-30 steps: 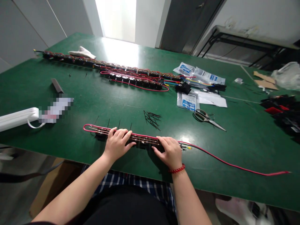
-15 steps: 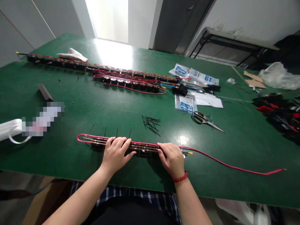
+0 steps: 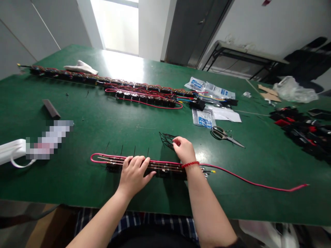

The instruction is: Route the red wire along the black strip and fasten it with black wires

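- At the near middle of the tabletop (image 3: pixel 116 132): a strip (image 3: pixel 167 169), lengthwise left to right, with a red wire (image 3: pixel 165 162) along the far edge, looped back at the left end and trailing off to the right.
- By the look of it, only partway along: four upright ties (image 3: pixel 134 151) at the far side of the left part; none visible on the right stretch. No telling whether fastened or merely set in place.
- Not placed: a pile of loose ties (image 3: pixel 167 139), just beyond the strip.
- Left hand (image 3: pixel 136 172): palm down across the strip, fingers over the far edge, thumb toward the near side; grip closed about the strip.
- Right hand (image 3: pixel 185 149): extended beyond the strip to the right side of the pile, bracelet (image 3: pixel 190 164) above the wire, fingers curled; grip partly hidden, impossible to judge how far closed or whether on a tie.
- Farther right: scissors (image 3: pixel 226 136).
- Far side: a long strip (image 3: pixel 144 86).
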